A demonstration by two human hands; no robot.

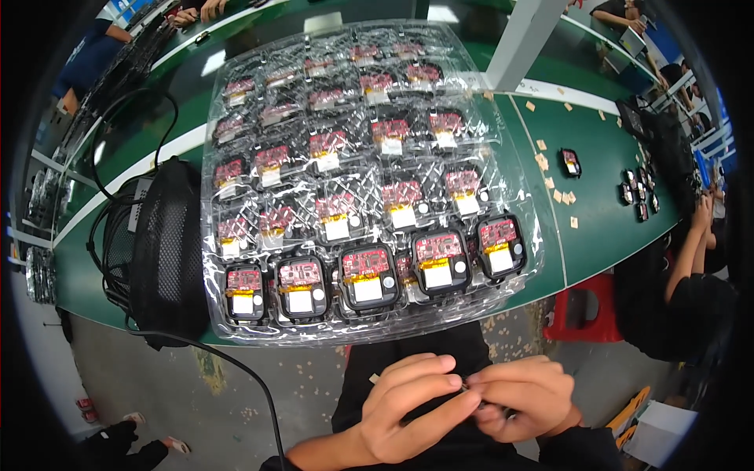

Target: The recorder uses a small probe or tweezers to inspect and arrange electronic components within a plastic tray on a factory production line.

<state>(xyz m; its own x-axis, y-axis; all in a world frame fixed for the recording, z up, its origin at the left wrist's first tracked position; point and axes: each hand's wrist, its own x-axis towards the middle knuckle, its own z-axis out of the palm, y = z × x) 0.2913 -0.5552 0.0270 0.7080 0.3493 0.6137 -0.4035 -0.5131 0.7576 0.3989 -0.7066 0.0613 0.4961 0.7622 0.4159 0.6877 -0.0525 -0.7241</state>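
In front of my lap, beyond the table's near edge, my left hand (412,404) and my right hand (522,396) meet at the fingertips. Both are closed in a pinch around something small and dark, mostly covered by the fingers; I cannot make out what it is. Above them on the table lies a stack of clear plastic trays (353,161). Its compartments hold rows of black square watch-like housings with red circuit boards and white-and-yellow batteries. The nearest row, including a middle housing (367,275), stands uncovered, while clear plastic overlies the rows behind.
Left of the trays sits a black mesh bag (165,251) with a black cable (259,373) trailing toward me. One housing (571,162), several small dark pieces (640,192) and scattered tan scraps lie on the green table (538,259) at right. A person (667,290) sits beside a red stool (585,310).
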